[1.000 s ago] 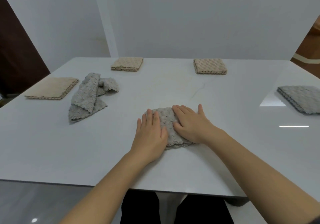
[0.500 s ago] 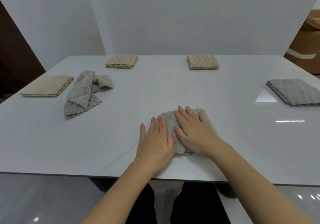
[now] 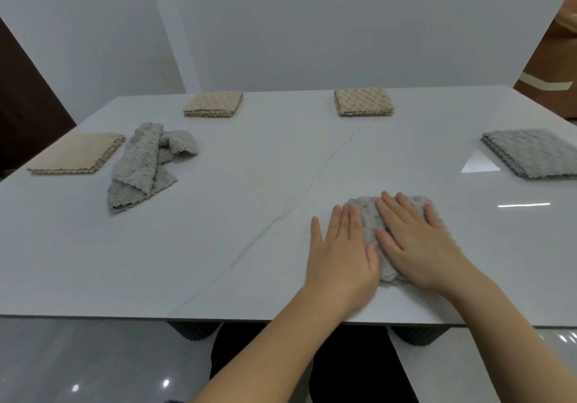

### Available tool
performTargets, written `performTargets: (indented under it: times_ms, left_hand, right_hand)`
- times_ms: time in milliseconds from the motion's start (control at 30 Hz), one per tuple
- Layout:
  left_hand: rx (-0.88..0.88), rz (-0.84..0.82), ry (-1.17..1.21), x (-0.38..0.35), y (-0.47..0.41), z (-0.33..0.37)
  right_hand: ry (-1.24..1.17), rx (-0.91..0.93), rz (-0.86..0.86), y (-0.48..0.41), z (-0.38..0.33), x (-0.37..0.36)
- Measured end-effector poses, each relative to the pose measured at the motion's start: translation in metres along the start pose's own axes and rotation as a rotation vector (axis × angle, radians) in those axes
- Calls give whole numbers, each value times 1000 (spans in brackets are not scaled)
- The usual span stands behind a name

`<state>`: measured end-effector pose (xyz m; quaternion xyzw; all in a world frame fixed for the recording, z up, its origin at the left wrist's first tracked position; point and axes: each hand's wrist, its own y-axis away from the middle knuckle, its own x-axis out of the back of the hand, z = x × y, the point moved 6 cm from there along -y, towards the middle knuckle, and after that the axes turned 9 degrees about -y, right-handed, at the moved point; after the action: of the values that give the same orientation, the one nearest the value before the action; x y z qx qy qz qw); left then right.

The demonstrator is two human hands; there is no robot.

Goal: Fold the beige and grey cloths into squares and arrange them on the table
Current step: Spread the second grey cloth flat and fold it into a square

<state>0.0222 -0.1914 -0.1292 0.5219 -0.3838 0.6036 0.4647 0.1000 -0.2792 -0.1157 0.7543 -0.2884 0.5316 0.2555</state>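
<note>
Left hand: our left hand (image 3: 340, 256) lies flat with straight fingers held close together. It holds nothing; the fingers next to the thumb rest on the left edge of the folded grey cloth (image 3: 368, 220), the others on the table.
Right hand: our right hand (image 3: 415, 246) lies flat on top of the same cloth, palm down, fingers straight and a little spread. It presses on the cloth and does not grip it.
Folded grey cloth: it lies flat near the front edge of the table (image 3: 249, 231), right of the middle, mostly covered by our hands. Its far corners and right edge show.
Table: white and glossy, with a thin pale vein that runs diagonally across it.
Crumpled grey cloth: the crumpled grey cloth (image 3: 143, 165) lies unfolded in a loose heap on the left half, well apart from our hands.
Grey square: a grey square (image 3: 530, 152), neatly folded, lies at the right edge.
Left beige cloth: the left beige cloth (image 3: 78, 152) lies folded flat at the left edge, just beside the crumpled one.
Far beige cloths: the middle beige cloth (image 3: 214, 103) and the right beige cloth (image 3: 362, 101) lie folded along the far edge, well apart from each other.
Behind: a plain white wall (image 3: 312, 28).
</note>
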Motion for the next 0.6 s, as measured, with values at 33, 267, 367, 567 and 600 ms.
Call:
performTargets:
  times_ms: [33, 267, 367, 567, 600]
  left_hand:
    - [-10, -1, -4, -1, -1, 6]
    - [-31, 11, -39, -6, -2, 35]
    - [-36, 42, -61, -6, -3, 36]
    - [-76, -19, -101, -8, -5, 28]
    - [-74, -31, -110, -8, -5, 27]
  right_hand:
    - [-3, -4, 9, 3, 5, 1]
    - [-22, -22, 12, 16, 31, 8]
    - [1, -30, 2, 18, 31, 7]
    - [94, -27, 19, 19, 30, 3]
    - [106, -30, 12, 19, 30, 1]
